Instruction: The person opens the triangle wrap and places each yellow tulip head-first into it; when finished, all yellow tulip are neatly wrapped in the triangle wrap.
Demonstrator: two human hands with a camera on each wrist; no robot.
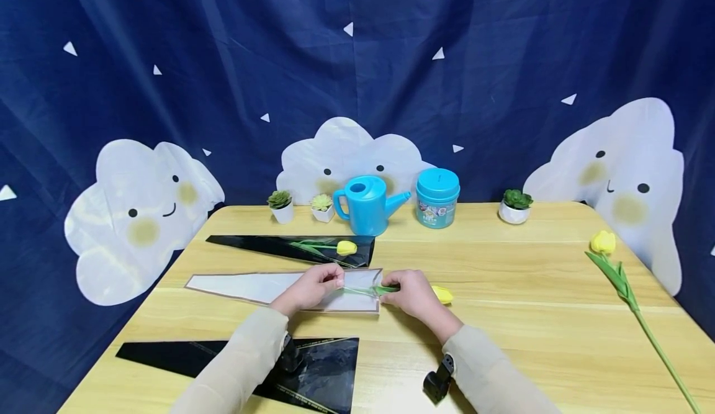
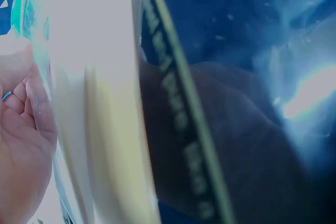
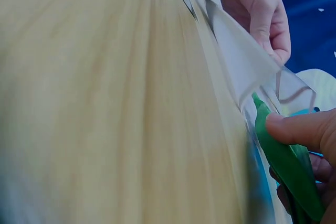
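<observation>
Nearest the camera, a black wrapping sleeve [image 1: 268,370] lies flat at the table's [image 1: 503,315] front edge, just under the left forearm, and right beyond it both hands are at work. The left hand [image 1: 310,288] pinches the wide open mouth of the white wrapping sleeve [image 1: 262,287], fingers curled on the upper layer and lifting it; the right wrist view shows that edge raised off the wood. The right hand [image 1: 412,293] is clamped on the yellow tulip [image 1: 442,294], thumb pressing the green leaf against the fingers. Here's the relation that counts: the tulip lies left to right across the table, bloom poking out to the right of the right hand, stem end pointing left into the sleeve's mouth. The sleeve runs along the same line, wide end by the hands, narrow tip well away to the left. So stem and sleeve look lined up, and the right hand is the one on the flower, the left on the opening. How far the stem is inside, I can't tell. Behind them, a second black sleeve [image 1: 296,247] already holds a yellow tulip, and a loose tulip [image 1: 620,277] waits far right.
</observation>
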